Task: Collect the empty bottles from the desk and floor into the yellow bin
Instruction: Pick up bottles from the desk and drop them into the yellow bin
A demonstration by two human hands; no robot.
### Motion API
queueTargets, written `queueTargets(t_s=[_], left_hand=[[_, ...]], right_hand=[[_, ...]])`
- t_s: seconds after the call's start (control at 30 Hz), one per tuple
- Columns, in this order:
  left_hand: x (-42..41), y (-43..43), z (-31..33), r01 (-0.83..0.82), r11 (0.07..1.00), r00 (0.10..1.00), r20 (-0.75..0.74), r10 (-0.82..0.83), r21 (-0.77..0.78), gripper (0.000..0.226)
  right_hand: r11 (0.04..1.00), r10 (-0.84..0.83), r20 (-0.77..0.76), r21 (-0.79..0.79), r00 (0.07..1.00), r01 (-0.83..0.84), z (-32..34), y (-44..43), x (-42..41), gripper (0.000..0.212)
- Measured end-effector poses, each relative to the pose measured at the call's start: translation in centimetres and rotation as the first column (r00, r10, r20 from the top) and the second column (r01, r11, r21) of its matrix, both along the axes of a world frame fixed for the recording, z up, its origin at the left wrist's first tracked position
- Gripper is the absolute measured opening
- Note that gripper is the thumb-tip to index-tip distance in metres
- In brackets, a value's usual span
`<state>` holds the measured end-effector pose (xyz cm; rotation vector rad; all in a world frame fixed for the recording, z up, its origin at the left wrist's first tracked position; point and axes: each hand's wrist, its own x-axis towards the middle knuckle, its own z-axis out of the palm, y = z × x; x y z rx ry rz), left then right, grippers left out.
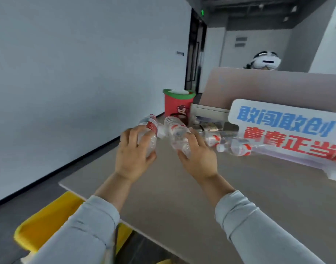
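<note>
My left hand [132,155] is wrapped around a clear plastic bottle with a red-and-white label [150,128], and my right hand [198,157] is wrapped around a second clear plastic bottle [175,130] of the same kind. Both fingers and thumbs curl round the barrels. I judge that taking 1 bottle per hand lets 2 go to the bin in a single trip.

Both bottles are over the far left part of the flat beige desk [182,197]. I cannot tell whether they are lifted clear of it. Each is gripped at its near end, so the long axis runs away from me. The left bottle points almost straight out past the desk's far left edge, and the right one leans out and to the left. The blur hides which end carries the cap.

2 more clear bottles [237,146] lie on their sides further right on the desk, lengthwise along it, in front of a white sign with blue and red characters [285,128].

The yellow plastic bin [47,225] sits on the floor just below the desk's near left corner, which suits a pull back and down to the left. A red bin with a green rim [177,105] stands beyond the desk's far edge.
</note>
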<state>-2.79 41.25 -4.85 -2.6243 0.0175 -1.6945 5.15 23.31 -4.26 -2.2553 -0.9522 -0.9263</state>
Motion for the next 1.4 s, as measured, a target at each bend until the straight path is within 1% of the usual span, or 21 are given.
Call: queueTargets(t_s=[0.13, 0.23, 0.3, 0.37, 0.43, 0.47, 0.5, 0.57, 0.6, 0.67, 0.77, 0.83, 0.9, 0.97, 1.0, 1.17, 1.3, 1.4], left_hand=[[-5.4, 8.2, -0.3, -0.202, 0.979, 0.979, -0.027, 0.202, -0.019, 0.064], [-9.2, 12.8, -0.8, -0.339, 0.941, 0.94, -0.048, 0.338, -0.016, 0.059], [-11.4, 15.2, -1.2, -0.411, 0.911, 0.91, -0.068, 0.409, -0.025, 0.063], [-13.2, 16.9, -1.7, -0.45, 0.891, 0.892, -0.088, 0.444, -0.059, 0.069], [-14.6, 18.1, -2.1, -0.474, 0.876, 0.879, -0.105, 0.464, -0.092, 0.071], [-15.2, 18.7, -2.3, -0.491, 0.866, 0.87, -0.118, 0.48, -0.097, 0.072], [-15.6, 19.1, -2.5, -0.51, 0.854, 0.857, -0.14, 0.496, -0.099, 0.071], [-16.1, 20.0, -3.2, -0.543, 0.834, 0.834, -0.183, 0.521, -0.1, 0.068], [-16.2, 20.4, -3.5, -0.551, 0.829, 0.826, -0.199, 0.527, -0.097, 0.064], [-16.1, 21.2, -4.2, -0.556, 0.824, 0.818, -0.245, 0.52, -0.106, 0.058], [-14.8, 22.3, -5.1, -0.566, 0.81, 0.798, -0.349, 0.491, -0.155, 0.064], [-13.9, 22.6, -5.2, -0.624, 0.758, 0.727, -0.496, 0.475, -0.19, 0.069], [-13.0, 22.8, -5.8, -0.676, 0.707, 0.628, -0.664, 0.406, -0.207, 0.067], [-12.5, 22.6, -6.1, -0.692, 0.703, 0.568, -0.724, 0.391, -0.164, 0.064], [-12.4, 22.5, -6.1, -0.689, 0.709, 0.562, -0.726, 0.396, -0.147, 0.062], [-12.5, 21.2, -4.6, -0.66, 0.734, 0.605, -0.692, 0.394, -0.159, 0.048], [-12.1, 19.9, -2.8, -0.63, 0.761, 0.635, -0.667, 0.39, -0.155, 0.042], [-11.1, 18.3, -1.6, -0.591, 0.793, 0.673, -0.633, 0.383, -0.149, 0.04]], right_hand=[[0.981, 0.189, -0.032, -0.026, 0.981, -0.19, -0.8, 9.8, -2.0, 0.05], [0.955, 0.295, -0.061, -0.023, 0.953, -0.297, -1.4, 15.9, -4.1, 0.066], [0.931, 0.363, -0.099, -0.013, 0.927, -0.366, -1.8, 19.4, -5.6, 0.07], [0.907, 0.415, -0.137, -0.013, 0.899, -0.42, -2.3, 22.6, -6.6, 0.067], [0.904, 0.408, -0.156, -0.069, 0.899, -0.422, -2.6, 25.6, -7.0, 0.06], [0.908, 0.374, -0.188, -0.127, 0.908, -0.4, -2.7, 27.0, -7.1, 0.058], [0.905, 0.321, -0.242, -0.205, 0.916, -0.372, -2.9, 28.3, -7.1, 0.058], [0.871, 0.227, -0.34, -0.348, 0.913, -0.346, -3.2, 30.2, -7.4, 0.065], [0.857, 0.212, -0.355, -0.379, 0.91, -0.348, -3.5, 30.8, -7.6, 0.066], [0.852, 0.236, -0.336, -0.38, 0.912, -0.36, -4.0, 31.2, -8.0, 0.065], [0.897, 0.259, -0.256, -0.294, 0.931, -0.33, -4.2, 31.1, -7.4, 0.055], [0.905, 0.261, -0.259, -0.27, 0.93, -0.329, -4.2, 30.8, -7.1, 0.052], [0.899, 0.258, -0.286, -0.278, 0.923, -0.337, -4.4, 30.7, -6.9, 0.051], [0.897, 0.252, -0.294, -0.286, 0.922, -0.336, -4.5, 30.5, -6.7, 0.049], [0.897, 0.248, -0.293, -0.29, 0.924, -0.333, -4.5, 30.5, -6.7, 0.048], [0.889, 0.243, -0.277, -0.319, 0.93, -0.328, -4.2, 29.6, -6.8, 0.045], [0.89, 0.226, -0.256, -0.338, 0.94, -0.306, -3.5, 27.7, -6.6, 0.043], [0.899, 0.192, -0.237, -0.346, 0.952, -0.268, -3.1, 25.1, -5.7, 0.042]])
